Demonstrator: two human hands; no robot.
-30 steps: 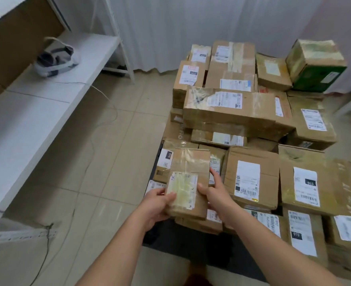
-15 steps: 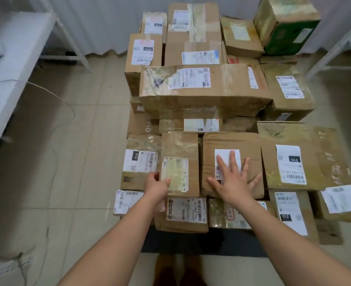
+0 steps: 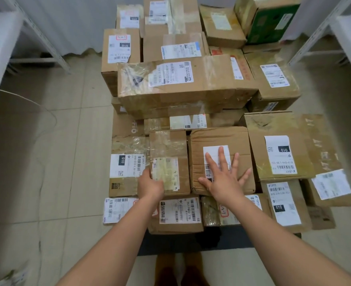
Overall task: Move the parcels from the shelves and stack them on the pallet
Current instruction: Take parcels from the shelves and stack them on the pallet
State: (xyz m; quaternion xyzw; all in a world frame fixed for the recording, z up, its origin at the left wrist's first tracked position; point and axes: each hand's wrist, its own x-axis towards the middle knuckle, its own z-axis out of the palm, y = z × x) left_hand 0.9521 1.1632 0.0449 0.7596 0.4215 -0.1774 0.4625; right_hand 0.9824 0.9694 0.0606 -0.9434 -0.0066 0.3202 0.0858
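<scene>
The small taped parcel (image 3: 168, 162), carried a second ago, is now set into the stack's front row, gripped at its 7 o'clock corner by the left hand (image 3: 150, 185), while the right hand (image 3: 224, 178) is spread flat on the neighbouring box (image 3: 222, 139) at 3 o'clock, so placement is judged nearly complete.

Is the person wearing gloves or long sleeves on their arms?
No. The left hand and right hand are bare, with no gloves. Both forearms are uncovered too: no sleeves, watch, bracelet or rings show anywhere in the view.
</scene>
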